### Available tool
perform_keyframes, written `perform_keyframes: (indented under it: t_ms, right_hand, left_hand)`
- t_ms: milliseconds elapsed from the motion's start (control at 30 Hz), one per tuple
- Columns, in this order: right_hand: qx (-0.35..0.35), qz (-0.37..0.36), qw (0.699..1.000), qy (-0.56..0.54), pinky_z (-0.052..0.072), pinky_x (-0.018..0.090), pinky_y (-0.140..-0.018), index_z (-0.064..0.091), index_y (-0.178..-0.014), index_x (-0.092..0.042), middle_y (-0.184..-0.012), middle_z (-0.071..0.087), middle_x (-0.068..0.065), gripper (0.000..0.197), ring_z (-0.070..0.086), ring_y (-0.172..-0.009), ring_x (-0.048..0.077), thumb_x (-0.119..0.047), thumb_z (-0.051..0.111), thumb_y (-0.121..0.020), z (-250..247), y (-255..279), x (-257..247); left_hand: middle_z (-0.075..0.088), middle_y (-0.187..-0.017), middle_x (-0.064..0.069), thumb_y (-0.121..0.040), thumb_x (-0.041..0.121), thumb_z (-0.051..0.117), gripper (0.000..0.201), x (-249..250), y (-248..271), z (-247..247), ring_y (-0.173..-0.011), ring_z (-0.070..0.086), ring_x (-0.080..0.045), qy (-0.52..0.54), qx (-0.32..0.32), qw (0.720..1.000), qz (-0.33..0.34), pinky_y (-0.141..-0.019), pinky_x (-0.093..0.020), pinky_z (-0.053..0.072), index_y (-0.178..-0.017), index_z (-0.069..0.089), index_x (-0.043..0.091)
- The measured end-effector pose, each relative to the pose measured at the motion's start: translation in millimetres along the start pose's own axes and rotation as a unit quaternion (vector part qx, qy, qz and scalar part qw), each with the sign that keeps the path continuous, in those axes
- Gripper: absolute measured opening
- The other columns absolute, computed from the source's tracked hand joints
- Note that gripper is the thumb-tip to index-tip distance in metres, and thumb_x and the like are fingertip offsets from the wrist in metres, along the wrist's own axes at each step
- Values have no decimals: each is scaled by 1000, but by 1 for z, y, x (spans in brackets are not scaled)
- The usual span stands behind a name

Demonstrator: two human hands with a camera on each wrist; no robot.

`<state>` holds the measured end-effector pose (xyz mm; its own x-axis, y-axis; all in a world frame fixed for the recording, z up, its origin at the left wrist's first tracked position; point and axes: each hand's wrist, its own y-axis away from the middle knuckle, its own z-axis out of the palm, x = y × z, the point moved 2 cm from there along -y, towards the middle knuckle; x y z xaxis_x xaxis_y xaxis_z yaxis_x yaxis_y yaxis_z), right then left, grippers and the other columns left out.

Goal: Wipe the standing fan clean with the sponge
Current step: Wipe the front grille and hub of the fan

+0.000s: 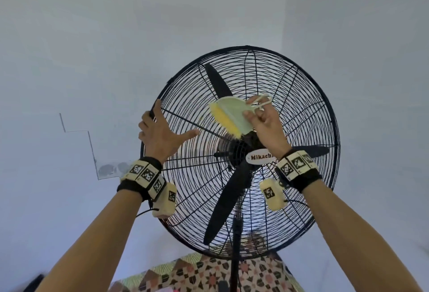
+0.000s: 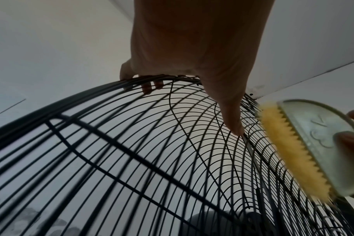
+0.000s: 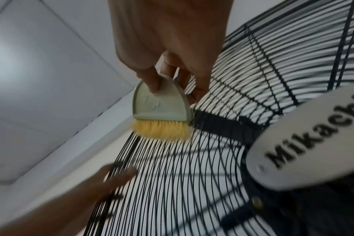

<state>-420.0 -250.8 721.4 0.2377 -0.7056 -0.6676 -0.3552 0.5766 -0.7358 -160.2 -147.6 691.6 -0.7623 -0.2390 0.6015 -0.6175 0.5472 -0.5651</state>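
A black standing fan point(image 1: 301, 106) faces me, its wire guard point(image 2: 131, 159) round dark blades. My left hand point(image 1: 160, 134) grips the guard's upper left rim, fingers curled over the edge point(image 2: 148, 86) and thumb laid flat on the wires. My right hand point(image 1: 267, 124) pinches a brush point(image 1: 232, 115) by its handle; it has a pale green half-round body and a yellow bristle edge. The bristles point(image 3: 162, 129) touch the guard wires just above the hub. The brush point(image 2: 313, 143) also shows at the right of the left wrist view.
A white oval "Mikachi" badge point(image 1: 261, 157) sits at the guard's centre. The fan's black pole point(image 1: 235, 245) runs down to a patterned floor point(image 1: 209, 275). Pale walls point(image 1: 92, 59) stand behind and left of the fan.
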Motion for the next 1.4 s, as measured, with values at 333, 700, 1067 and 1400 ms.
perform_keyframes:
  t_ms: [333,700,1067,1400]
  right_hand:
    - [-27,3,1000,0,62,36,-60,52,-117,-15,-123,67,5,16,72,-104,12,-8,57,-104,-6,0,9]
    - [-68,58,996,19,65,46,-62,54,-117,-13,-122,69,11,17,73,-103,24,-7,58,-102,-4,11,21]
    - [-123,57,989,52,64,46,-68,58,-116,-22,-119,70,9,16,72,-105,27,-14,60,-103,-6,28,44]
    - [-132,51,986,83,64,38,-67,56,-111,-32,-124,66,4,20,69,-108,26,-14,58,-104,-11,25,46]
  left_hand:
    - [23,-156,-22,-58,87,76,141,-3,-2,2,-139,30,-42,-4,7,1000,0,-110,-63,34,-162,4,26]
    - [25,-156,-21,-53,91,72,143,-6,-2,3,-139,31,-42,9,14,1000,3,-107,-66,37,-163,5,26]
    - [26,-157,-19,-52,89,73,142,-8,-2,3,-141,31,-41,26,17,1000,1,-109,-66,34,-163,9,27]
    - [24,-158,-18,-53,87,75,141,-7,-2,3,-143,29,-41,30,20,999,0,-111,-68,32,-162,8,29]
